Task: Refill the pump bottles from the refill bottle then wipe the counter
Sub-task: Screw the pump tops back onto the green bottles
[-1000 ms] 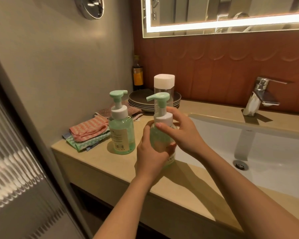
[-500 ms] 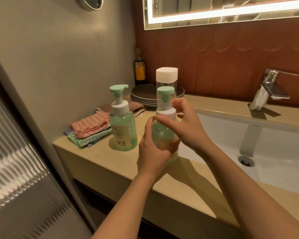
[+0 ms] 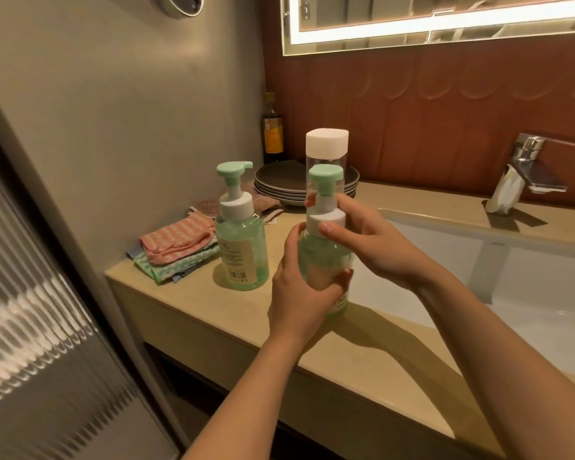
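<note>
beige stone counter (image 3: 196,307) — white sink (image 3: 512,293) inset | left hand (image 3: 296,293) fingers wrap green plastic pump bottle (image 3: 322,254) | right hand (image 3: 372,240) fingers pinch its collar

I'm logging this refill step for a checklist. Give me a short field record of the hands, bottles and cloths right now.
left hand: grips the near pump bottle by its body
right hand: fingers and thumb pinch that bottle's white collar, pump in place
second pump bottle: upright on the counter, untouched
refill bottle: behind the held one, white cap on
cloths: folded pile at the counter's left end
</note>
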